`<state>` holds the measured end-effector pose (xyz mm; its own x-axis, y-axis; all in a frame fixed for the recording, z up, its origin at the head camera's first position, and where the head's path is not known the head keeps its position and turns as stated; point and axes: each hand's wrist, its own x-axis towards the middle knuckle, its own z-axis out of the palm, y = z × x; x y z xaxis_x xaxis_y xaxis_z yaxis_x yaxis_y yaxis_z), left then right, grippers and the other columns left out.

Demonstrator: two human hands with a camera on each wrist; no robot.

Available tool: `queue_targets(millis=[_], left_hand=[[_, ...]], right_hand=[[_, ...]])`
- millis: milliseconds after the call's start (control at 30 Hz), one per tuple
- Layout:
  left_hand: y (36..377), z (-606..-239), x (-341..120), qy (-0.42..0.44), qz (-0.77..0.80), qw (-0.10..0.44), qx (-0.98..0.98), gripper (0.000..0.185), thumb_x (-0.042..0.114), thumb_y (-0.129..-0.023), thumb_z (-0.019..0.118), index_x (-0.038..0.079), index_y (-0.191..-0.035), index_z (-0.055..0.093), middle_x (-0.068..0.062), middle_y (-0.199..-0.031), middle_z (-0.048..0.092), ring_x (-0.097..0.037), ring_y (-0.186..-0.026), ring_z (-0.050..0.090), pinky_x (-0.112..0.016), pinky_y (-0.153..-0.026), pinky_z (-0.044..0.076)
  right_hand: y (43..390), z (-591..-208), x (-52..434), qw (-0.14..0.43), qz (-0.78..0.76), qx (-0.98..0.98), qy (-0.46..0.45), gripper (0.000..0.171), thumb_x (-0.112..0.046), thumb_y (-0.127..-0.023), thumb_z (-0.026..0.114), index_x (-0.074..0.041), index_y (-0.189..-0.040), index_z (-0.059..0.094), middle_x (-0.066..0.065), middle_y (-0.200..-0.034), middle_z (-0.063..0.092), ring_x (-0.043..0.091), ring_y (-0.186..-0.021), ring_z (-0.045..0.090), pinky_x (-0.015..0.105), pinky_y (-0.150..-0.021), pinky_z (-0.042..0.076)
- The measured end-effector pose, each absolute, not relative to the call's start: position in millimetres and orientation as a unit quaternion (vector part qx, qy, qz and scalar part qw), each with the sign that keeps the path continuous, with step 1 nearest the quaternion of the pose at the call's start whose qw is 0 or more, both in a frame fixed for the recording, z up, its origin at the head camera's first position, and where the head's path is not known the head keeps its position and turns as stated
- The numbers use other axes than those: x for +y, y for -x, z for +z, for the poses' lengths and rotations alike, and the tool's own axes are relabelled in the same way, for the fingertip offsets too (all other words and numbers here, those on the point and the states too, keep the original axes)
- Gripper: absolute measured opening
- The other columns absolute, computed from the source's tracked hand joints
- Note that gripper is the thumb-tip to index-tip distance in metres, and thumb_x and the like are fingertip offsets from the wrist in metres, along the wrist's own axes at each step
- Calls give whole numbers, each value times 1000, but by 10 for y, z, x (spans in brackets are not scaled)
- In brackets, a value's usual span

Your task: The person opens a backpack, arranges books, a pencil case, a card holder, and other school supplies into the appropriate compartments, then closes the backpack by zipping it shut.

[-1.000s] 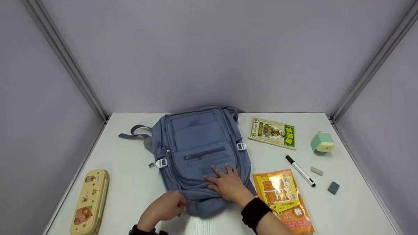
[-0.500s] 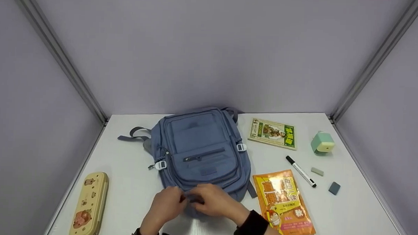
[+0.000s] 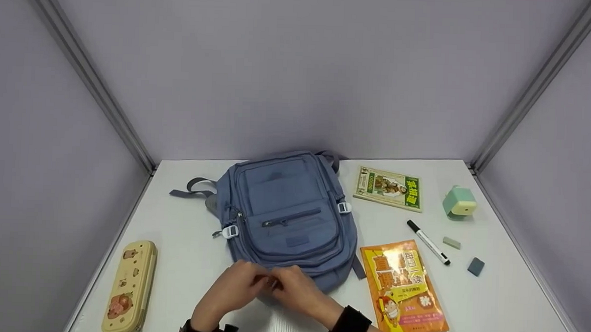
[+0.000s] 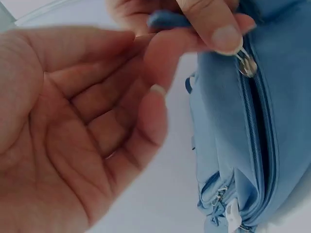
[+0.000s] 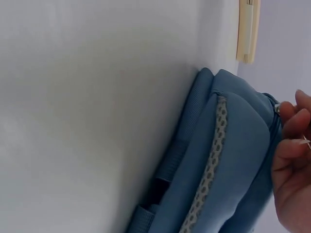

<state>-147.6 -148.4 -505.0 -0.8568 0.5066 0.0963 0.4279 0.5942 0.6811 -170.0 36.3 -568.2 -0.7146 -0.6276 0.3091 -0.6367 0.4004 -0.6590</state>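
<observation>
Pinching a blue zipper tab (image 4: 167,19) between thumb and finger, the right hand (image 3: 298,290) works at the near end of the blue backpack (image 3: 289,217). A small silver zipper slider (image 4: 247,64) sits just under that thumb, at the top of a zipper line that looks closed below it. The left hand (image 3: 234,289) is right beside the right hand, and their fingertips meet at the same spot. From the left wrist view the left palm is open and its fingers are loosely bent, with the fingertips up against the tab; I cannot tell if they really grip it.

The backpack lies flat in the middle of the white table (image 3: 507,301), front pocket facing up, with its grey strap (image 3: 191,186) sticking out at about 10 o'clock. Both hands are at its 6 o'clock edge.

At 8 o'clock from the backpack, well apart, lies a yellow pencil case (image 3: 129,288) with little pictures on it. At 4 o'clock, just beside the backpack, is an orange book (image 3: 403,287). At 2 o'clock is a green book (image 3: 388,188). Past the books, at about 3 o'clock, are a black and white marker (image 3: 428,242), a pale eraser (image 3: 451,242), a dark grey eraser (image 3: 475,266) and a mint green pencil sharpener (image 3: 459,202).
</observation>
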Motion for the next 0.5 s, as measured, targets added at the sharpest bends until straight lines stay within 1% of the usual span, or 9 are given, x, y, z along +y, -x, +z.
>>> queue_targets(millis=[33,100,167,200,267,333,400,433,500], left_hand=[[1490,-5070,-1487,-262,353,32,898,17,-2,-89,64,12,-83,72,11,-68,57,-4,-59,51,-25,-54,43],[1516,-5129,-1494,-256,321,-9,912,18,-5,-86,66,10,-92,73,5,-83,65,-11,-74,60,-31,-64,50],[1533,-5210,-1511,-249,290,-40,923,25,-9,-81,69,7,-101,72,-2,-98,67,-19,-91,63,-37,-77,52],[1541,-5253,-1524,-249,277,-48,927,28,-10,-79,70,6,-103,71,-4,-102,66,-22,-95,63,-40,-81,51],[1549,-5341,-1561,-253,265,-44,929,33,-10,-77,71,4,-107,71,-6,-107,66,-26,-102,61,-42,-87,49],[1562,-5436,-1605,-257,271,-30,927,34,-9,-78,71,4,-110,71,-6,-110,66,-26,-105,60,-43,-90,48],[1584,-5518,-1646,-263,285,-15,922,31,-7,-80,70,3,-110,71,-6,-110,66,-26,-106,60,-42,-91,48],[1594,-5555,-1663,-265,292,-10,919,30,-6,-82,71,3,-110,72,-5,-110,66,-25,-106,60,-41,-92,47],[1606,-5619,-1685,-262,300,-12,917,26,-2,-83,72,4,-108,73,-5,-111,67,-24,-107,60,-41,-93,47]], right_hand=[[1697,-5685,363,11,401,-838,-370,11,-8,-86,74,-12,-81,65,-6,-74,65,-5,-65,56,10,-58,44],[1693,-5689,367,14,410,-839,-357,11,-13,-87,75,-11,-84,64,-6,-77,66,-4,-66,58,11,-59,45],[1690,-5687,372,13,414,-841,-349,11,-15,-87,76,-12,-87,65,-6,-78,67,-3,-67,58,12,-59,45],[1690,-5686,376,15,412,-843,-346,11,-14,-87,76,-12,-86,65,-7,-77,66,-4,-66,58,12,-58,45],[1689,-5681,384,18,406,-846,-346,9,-13,-87,75,-13,-85,66,-8,-75,65,-4,-64,56,12,-57,43],[1698,-5672,394,25,393,-851,-348,8,-12,-86,76,-12,-82,69,-9,-73,65,-5,-62,55,13,-56,43],[1712,-5663,407,28,379,-857,-347,8,-12,-85,76,-13,-78,71,-10,-71,64,-5,-61,54,13,-55,42],[1718,-5659,413,26,373,-860,-347,7,-12,-85,76,-12,-79,73,-10,-71,65,-5,-62,54,13,-56,43],[1723,-5659,422,23,359,-868,-343,6,-12,-84,77,-12,-79,74,-10,-72,65,-6,-62,54,14,-56,44]])
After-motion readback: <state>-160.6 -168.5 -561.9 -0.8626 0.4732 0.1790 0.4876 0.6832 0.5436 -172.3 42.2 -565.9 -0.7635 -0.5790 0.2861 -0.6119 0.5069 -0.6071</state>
